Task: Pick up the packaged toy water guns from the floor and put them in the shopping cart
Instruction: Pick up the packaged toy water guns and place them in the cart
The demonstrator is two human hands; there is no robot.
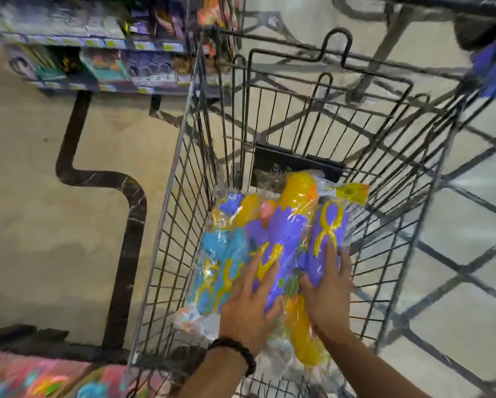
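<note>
Nearest me, my left hand and right hand make the grip: fingers spread on top of the packaged toy water guns, probably steadying the slippery bundle. Beneath and around the grip stands the shopping cart, the bundle already inside its walls.

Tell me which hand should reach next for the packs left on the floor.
Left, probably. The colourful packages lie at the lower left outside the cart, on the left hand's side; the right hand rests further right.
</note>
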